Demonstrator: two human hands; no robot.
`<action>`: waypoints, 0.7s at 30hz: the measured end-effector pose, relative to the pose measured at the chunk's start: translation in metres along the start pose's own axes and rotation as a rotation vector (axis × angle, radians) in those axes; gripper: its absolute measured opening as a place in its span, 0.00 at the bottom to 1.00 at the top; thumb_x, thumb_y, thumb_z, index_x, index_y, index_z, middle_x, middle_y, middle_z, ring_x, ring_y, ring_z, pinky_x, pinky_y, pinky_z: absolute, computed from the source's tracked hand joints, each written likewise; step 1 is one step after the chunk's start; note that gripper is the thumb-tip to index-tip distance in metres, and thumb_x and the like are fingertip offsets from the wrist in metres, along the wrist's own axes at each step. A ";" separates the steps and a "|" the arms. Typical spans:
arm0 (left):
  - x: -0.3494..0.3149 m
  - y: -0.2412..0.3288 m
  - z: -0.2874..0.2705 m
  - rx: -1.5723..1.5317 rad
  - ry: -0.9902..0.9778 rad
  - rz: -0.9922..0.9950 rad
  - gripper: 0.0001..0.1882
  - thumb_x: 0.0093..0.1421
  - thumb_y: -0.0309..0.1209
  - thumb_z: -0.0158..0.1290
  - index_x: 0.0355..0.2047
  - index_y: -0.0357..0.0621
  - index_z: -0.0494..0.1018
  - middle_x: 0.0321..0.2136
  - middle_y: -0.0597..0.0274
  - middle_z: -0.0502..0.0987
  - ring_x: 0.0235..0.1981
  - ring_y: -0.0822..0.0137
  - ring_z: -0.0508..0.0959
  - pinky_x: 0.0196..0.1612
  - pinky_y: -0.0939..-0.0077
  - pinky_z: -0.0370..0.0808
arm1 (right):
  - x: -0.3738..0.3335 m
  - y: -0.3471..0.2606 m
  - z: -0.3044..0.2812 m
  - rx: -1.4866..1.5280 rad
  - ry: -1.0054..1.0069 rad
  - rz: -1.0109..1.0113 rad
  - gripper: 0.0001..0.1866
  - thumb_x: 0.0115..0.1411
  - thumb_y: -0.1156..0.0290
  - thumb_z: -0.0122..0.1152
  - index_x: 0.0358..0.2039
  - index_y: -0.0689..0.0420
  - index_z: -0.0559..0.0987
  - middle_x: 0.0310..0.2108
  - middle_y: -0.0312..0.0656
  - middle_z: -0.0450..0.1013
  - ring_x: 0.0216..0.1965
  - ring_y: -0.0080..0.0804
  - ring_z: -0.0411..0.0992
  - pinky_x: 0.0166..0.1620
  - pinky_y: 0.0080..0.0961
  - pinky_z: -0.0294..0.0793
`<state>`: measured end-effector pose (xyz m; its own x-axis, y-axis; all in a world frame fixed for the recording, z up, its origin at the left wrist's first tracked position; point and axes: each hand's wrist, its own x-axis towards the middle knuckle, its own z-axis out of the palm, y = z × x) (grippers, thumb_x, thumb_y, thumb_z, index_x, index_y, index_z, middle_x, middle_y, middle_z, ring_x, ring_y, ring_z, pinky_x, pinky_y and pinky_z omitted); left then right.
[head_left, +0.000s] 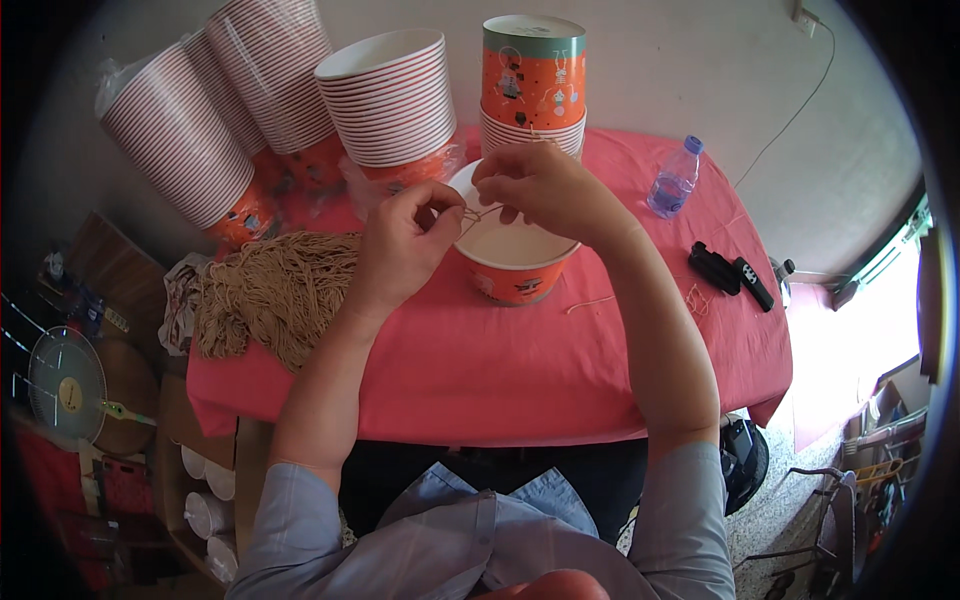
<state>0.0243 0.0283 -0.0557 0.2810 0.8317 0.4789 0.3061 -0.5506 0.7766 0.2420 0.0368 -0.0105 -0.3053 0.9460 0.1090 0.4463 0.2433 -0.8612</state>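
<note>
Over an orange paper bucket with a white inside, both hands work on a thin beige string. My left hand is closed in a pinch on one part of it, at the bucket's left rim. From the right, my right hand reaches above the bucket, its fingers curled round another part of the string. A small loop or crossing shows between the hands, too fine to make out fully. Beside my left forearm lies a big heap of beige strings.
Tall stacks of paper buckets stand along the wall; another stack has an upside-down bucket on top. A plastic bottle, black objects and loose string lie on the red tablecloth. A fan stands at left.
</note>
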 end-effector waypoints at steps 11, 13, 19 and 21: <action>0.004 -0.004 -0.002 -0.475 -0.117 -0.305 0.05 0.68 0.29 0.59 0.37 0.42 0.81 0.28 0.72 0.79 0.27 0.82 0.72 0.30 0.84 0.68 | 0.003 0.009 0.010 -0.284 0.000 -0.129 0.12 0.62 0.68 0.66 0.42 0.60 0.87 0.34 0.41 0.84 0.37 0.28 0.81 0.46 0.30 0.80; 0.004 -0.006 -0.004 -0.529 -0.139 -0.327 0.04 0.69 0.32 0.58 0.38 0.48 0.80 0.28 0.75 0.78 0.23 0.84 0.72 0.23 0.87 0.61 | 0.006 0.012 0.011 -0.247 0.077 -0.171 0.11 0.61 0.69 0.66 0.41 0.60 0.88 0.33 0.41 0.84 0.37 0.29 0.82 0.44 0.30 0.80; 0.006 -0.009 -0.007 -0.625 -0.152 -0.386 0.06 0.69 0.35 0.58 0.38 0.48 0.80 0.26 0.76 0.77 0.19 0.83 0.70 0.19 0.86 0.58 | -0.007 -0.001 0.008 -0.338 0.170 -0.235 0.11 0.59 0.64 0.67 0.37 0.56 0.87 0.35 0.43 0.85 0.38 0.43 0.84 0.44 0.39 0.82; 0.006 -0.007 -0.005 -0.620 -0.142 -0.388 0.06 0.69 0.35 0.58 0.38 0.48 0.80 0.26 0.75 0.77 0.19 0.83 0.70 0.18 0.86 0.58 | -0.006 0.001 0.014 -0.359 0.154 -0.250 0.11 0.59 0.63 0.68 0.38 0.55 0.88 0.35 0.43 0.85 0.37 0.43 0.84 0.44 0.39 0.82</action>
<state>0.0192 0.0377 -0.0557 0.3848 0.9177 0.0985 -0.1503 -0.0430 0.9877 0.2331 0.0284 -0.0189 -0.3245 0.8630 0.3872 0.6463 0.5012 -0.5754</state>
